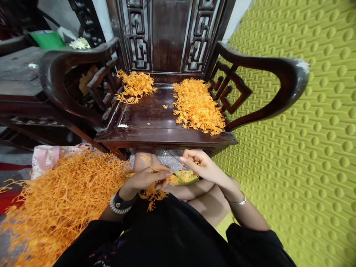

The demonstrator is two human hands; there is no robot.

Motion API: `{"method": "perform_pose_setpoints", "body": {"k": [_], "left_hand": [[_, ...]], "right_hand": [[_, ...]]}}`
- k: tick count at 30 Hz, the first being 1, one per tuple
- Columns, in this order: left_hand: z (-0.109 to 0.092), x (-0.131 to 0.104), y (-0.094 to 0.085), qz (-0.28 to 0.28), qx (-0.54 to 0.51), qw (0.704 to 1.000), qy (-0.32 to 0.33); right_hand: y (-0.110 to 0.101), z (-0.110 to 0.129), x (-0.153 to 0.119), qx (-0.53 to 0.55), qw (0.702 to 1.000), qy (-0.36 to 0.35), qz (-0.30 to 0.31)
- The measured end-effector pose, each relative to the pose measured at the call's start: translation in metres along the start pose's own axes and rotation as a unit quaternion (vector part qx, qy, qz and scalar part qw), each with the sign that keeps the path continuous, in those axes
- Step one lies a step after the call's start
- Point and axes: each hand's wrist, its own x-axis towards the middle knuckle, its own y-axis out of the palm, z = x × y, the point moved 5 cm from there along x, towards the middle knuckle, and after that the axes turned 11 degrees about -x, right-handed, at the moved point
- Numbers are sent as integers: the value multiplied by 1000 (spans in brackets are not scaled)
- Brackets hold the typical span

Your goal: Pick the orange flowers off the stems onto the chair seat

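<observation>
My left hand (150, 177) is closed over my lap, its thumb and fingers pinching an orange branching strand. A cluster of such orange strands (152, 194) hangs below that hand. To its right, my right hand (202, 166) is also closed, thumb against forefinger; what sits in the pinch is too small to make out. Orange bits (191, 174) lie on something yellow-green between and below the hands. At my left side rises a big heap of long orange strands (75, 193).
Before me stands a dark carved wooden chair (150, 118). Its seat bears a small orange pile (137, 86) at left and a larger orange pile (197, 105) at right. A yellow-green studded mat or cover (300, 159) fills the right side. A green container (47, 39) stands at upper left.
</observation>
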Motion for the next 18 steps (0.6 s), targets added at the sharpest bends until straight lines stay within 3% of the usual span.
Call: {"method": "perform_pose_setpoints", "body": {"k": [3,6,9,13,15,17,18], "left_hand": [[1,2,-7,-92,12,996,14],[7,1,-8,-119,18,992,-28],[15,-5,-1,-97,-22,988,-116],[18,-17,13,-9,-103,979,-178],[18,-25,10,-9,-131,972,-194],[14,-35,-4,-74,-142,970,-181],[10,-41,-14,-125,-137,969,-160]], "right_hand": [[-1,-10,-2,-10,1000,17,-5],[-2,-18,-9,25,998,66,-1],[5,-15,-17,75,991,102,36],[3,-7,-25,127,979,133,91],[-27,-9,-30,136,979,150,22],[-80,-11,-41,136,967,144,-158],[-112,-10,-51,134,942,116,-286]]}}
